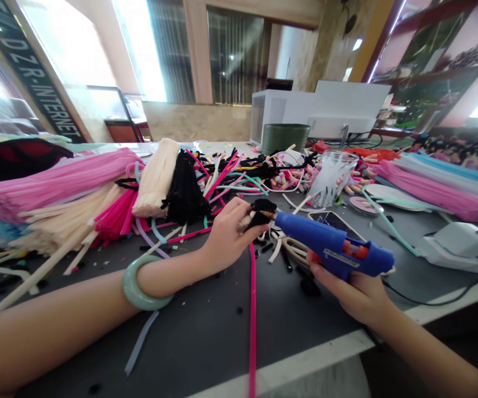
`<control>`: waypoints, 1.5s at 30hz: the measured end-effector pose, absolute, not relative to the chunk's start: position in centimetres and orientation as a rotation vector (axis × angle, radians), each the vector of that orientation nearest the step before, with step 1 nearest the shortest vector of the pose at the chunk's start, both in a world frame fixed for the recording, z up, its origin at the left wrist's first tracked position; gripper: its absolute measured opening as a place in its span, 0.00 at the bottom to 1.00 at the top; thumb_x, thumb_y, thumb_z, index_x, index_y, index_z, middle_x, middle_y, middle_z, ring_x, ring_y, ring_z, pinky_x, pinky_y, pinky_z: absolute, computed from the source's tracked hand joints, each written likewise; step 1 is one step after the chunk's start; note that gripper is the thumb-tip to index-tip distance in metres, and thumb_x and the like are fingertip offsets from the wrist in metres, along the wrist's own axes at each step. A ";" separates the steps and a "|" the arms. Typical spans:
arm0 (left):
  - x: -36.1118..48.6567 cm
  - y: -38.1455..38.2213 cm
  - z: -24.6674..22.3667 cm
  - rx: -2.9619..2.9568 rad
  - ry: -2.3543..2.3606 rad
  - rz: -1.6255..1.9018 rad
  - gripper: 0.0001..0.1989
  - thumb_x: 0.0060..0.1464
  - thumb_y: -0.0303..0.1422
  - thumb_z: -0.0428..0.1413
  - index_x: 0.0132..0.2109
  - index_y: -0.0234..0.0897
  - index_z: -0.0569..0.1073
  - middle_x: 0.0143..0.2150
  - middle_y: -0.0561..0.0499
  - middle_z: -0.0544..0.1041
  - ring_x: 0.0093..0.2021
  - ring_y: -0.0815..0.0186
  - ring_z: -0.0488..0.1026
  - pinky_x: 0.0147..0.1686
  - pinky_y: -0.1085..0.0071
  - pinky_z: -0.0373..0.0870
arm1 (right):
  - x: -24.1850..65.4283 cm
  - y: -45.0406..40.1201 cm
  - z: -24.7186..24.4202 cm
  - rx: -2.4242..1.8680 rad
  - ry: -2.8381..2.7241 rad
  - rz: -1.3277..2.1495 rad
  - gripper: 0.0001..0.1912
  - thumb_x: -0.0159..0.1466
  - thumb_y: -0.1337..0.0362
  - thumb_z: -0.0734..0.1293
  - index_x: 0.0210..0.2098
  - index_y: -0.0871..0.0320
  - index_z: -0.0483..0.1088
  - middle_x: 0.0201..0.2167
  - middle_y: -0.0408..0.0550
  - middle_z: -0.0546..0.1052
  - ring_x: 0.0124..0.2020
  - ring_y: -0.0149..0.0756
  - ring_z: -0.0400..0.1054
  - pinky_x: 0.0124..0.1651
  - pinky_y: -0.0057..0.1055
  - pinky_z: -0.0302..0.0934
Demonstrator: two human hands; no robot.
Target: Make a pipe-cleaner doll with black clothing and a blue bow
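My left hand point(230, 229), with a pale green bangle point(147, 282) on its wrist, pinches a small black and cream fuzzy piece point(259, 213) above the middle of the table. My right hand point(353, 290) is wrapped round the handle of a blue glue gun point(330, 243). The gun points left, and its nozzle touches or nearly touches the black part of the piece. A long bright pink strip point(253, 315) runs from below my left hand to the table's front edge. Under the gun lie a phone point(341, 224) and pale looped strips, partly hidden.
Bundles of pink point(52, 185), cream point(156, 177) and black point(187, 190) stems lie at the left. Behind my hands stand a clear cup of glue sticks point(332, 179) and a green pot point(285, 138). A white power strip point(458, 249) with black cables lies at the right.
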State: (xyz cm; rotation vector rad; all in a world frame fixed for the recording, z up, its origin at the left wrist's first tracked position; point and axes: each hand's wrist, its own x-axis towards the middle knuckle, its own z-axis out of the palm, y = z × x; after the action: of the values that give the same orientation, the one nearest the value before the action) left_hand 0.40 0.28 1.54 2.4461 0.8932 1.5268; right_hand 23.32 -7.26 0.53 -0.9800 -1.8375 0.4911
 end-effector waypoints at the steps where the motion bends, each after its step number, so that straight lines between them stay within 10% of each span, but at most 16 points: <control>1: 0.4 0.3 1.5 2.449 0.894 1.527 0.11 0.56 0.36 0.56 0.31 0.37 0.63 0.30 0.53 0.61 0.31 0.68 0.60 0.31 0.71 0.58 | 23.3 -7.3 0.6 -0.983 -1.838 0.490 0.02 0.59 0.65 0.67 0.33 0.55 0.72 0.26 0.44 0.77 0.25 0.35 0.72 0.29 0.27 0.69; 45: 0.3 0.5 1.4 2.463 0.830 1.593 0.10 0.56 0.33 0.57 0.32 0.36 0.63 0.31 0.53 0.62 0.32 0.68 0.62 0.31 0.71 0.58 | 23.5 -7.1 -0.2 -0.912 -1.821 0.469 0.06 0.60 0.66 0.68 0.37 0.54 0.74 0.32 0.45 0.79 0.31 0.37 0.75 0.36 0.28 0.70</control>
State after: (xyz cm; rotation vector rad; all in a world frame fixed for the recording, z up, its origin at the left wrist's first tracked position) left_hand 0.34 0.46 1.39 2.4630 0.8297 1.5932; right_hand 23.55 -7.15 -0.18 -0.9115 -1.8213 0.4695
